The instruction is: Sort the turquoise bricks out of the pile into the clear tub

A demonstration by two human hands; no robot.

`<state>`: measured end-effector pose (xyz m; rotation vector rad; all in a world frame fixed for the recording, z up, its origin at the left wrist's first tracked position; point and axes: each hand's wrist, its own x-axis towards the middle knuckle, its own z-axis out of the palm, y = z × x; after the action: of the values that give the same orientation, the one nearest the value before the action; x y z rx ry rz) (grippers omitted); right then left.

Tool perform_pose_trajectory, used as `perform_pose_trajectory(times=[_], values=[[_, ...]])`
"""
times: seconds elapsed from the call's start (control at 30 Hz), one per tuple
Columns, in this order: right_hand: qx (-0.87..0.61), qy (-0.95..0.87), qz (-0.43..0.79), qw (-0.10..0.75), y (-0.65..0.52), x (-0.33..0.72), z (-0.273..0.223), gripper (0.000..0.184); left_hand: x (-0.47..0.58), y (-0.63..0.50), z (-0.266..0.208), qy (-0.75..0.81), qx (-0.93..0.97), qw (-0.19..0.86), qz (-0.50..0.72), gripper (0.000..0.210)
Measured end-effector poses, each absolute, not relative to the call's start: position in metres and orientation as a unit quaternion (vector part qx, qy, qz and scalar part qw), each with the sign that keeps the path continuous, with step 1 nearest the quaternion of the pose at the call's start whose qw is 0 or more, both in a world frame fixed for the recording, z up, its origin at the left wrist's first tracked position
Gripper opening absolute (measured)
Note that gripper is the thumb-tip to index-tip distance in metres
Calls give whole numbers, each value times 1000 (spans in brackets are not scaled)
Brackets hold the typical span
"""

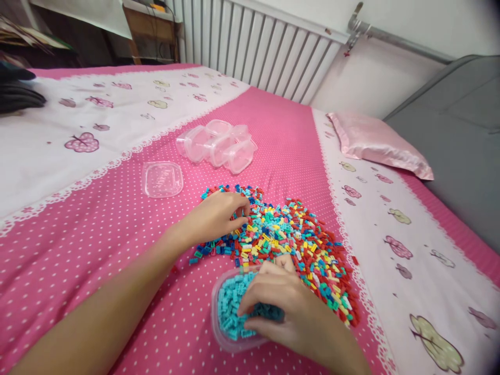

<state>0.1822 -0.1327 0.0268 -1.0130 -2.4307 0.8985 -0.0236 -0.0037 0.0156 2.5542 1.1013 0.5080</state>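
Resting on the near edge of a heap of small bricks [281,239], the left hand [219,213] is seen with its fingers [240,211] curled and pinched at the tips among the pieces; whether a brick is actually grasped cannot be told. The heap, mixed red, yellow, blue, turquoise and white, is spread on the pink dotted bed [97,234] near picture centre. At 6 o'clock from the heap, touching its edge, a clear plastic tub [219,317] is placed, filled with turquoise bricks [230,307] only. The right hand [281,307] is laid over the tub, its fingers bent down onto the turquoise bricks; a grasp cannot be confirmed. At 10 o'clock from the heap, a loose clear lid [163,179] is lying flat on the bed. At 12 o'clock, a cluster of empty clear tubs [216,146] is lying close together. At 2 o'clock, a pink pillow [378,146] is set beside a grey headboard [461,135]. A white radiator [265,49] is mounted on the wall beyond.
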Motion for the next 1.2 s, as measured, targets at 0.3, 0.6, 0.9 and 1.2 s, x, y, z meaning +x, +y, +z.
perform_pose_trajectory(times=[0.3, 0.6, 0.9, 1.2], values=[[-375, -862, 289, 183, -129, 185, 24, 7, -22, -3, 15, 384, 891, 162, 180, 10], [-374, -866, 281, 176, -129, 183, 24, 9, -23, -4, 15, 385, 893, 153, 174, 10], [-375, -865, 289, 167, -131, 183, 26, 8, -22, -3, 14, 367, 901, 152, 173, 6], [-367, -865, 281, 197, -131, 184, 27, 9, -22, -3, 15, 317, 921, 168, 152, 11]])
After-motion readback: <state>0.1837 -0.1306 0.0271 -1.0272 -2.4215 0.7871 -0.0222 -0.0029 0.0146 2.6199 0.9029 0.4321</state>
